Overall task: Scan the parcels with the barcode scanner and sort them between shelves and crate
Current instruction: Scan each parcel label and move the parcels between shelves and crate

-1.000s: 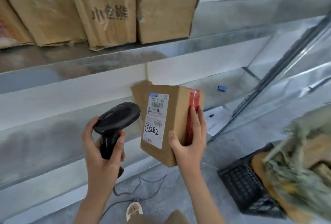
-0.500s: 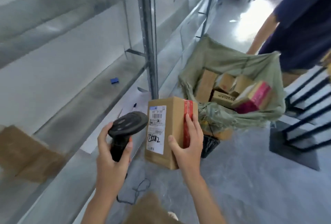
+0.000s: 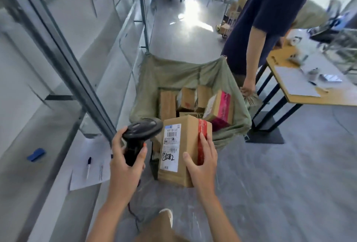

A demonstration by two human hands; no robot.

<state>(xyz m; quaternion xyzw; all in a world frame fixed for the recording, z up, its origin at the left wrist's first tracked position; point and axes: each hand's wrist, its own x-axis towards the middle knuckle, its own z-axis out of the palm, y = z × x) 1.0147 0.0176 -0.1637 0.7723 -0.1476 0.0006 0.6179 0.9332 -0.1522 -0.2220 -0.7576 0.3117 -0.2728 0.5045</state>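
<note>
The parcel (image 3: 181, 151) hangs at six o'clock of the sack-lined crate (image 3: 173, 71), the right hand (image 3: 202, 161) curled round one edge only; judged, it could twist free. The left hand (image 3: 125, 164) grips the barcode scanner (image 3: 142, 128). Metal shelves (image 3: 58, 125) run at nine o'clock, grey floor (image 3: 289, 183) beneath.

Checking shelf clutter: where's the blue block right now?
In the head view the blue block lies far left on the metal shelf, just left of the paper sheet with the marker.
</note>
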